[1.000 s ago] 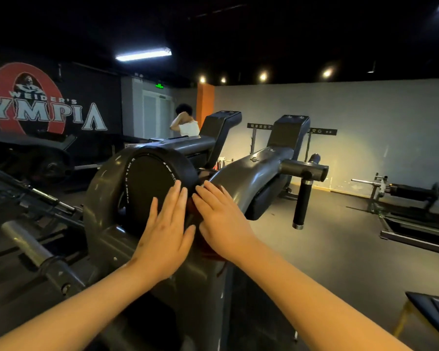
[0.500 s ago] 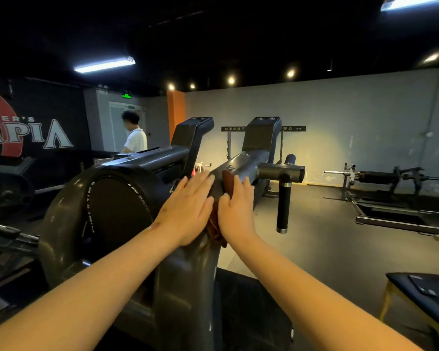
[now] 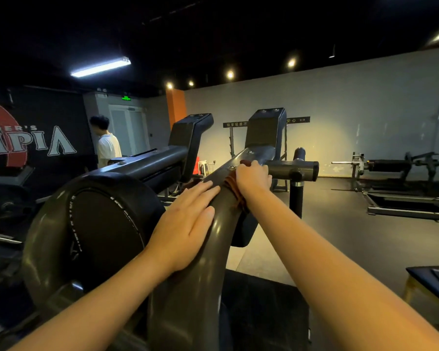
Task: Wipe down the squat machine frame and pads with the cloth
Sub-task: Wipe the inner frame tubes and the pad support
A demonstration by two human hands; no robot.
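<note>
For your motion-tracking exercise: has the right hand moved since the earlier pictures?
Yes. The right hand, holding the cloth, has slid up the frame arm toward the crossbar handle.

Glossy smooth grey metal frame (image 3: 208, 239), soft creased rust-brown cloth (image 3: 235, 190)

- Above me, a black ceiling (image 3: 238, 26) carries one tube light (image 3: 100, 67) and several small spotlights (image 3: 230, 74).
- Ahead and to my right runs a pale grey wall (image 3: 365, 110), meeting an orange pillar (image 3: 176, 107).
- On my left, a dark wall bears big white lettering (image 3: 36, 144).
- A green sign (image 3: 126, 98) glows above a pale door (image 3: 127, 130); a person in a white shirt (image 3: 108, 148) stands nearby.
- The floor (image 3: 340, 239) is dark; another machine (image 3: 395, 165) sits by the grey wall.
</note>
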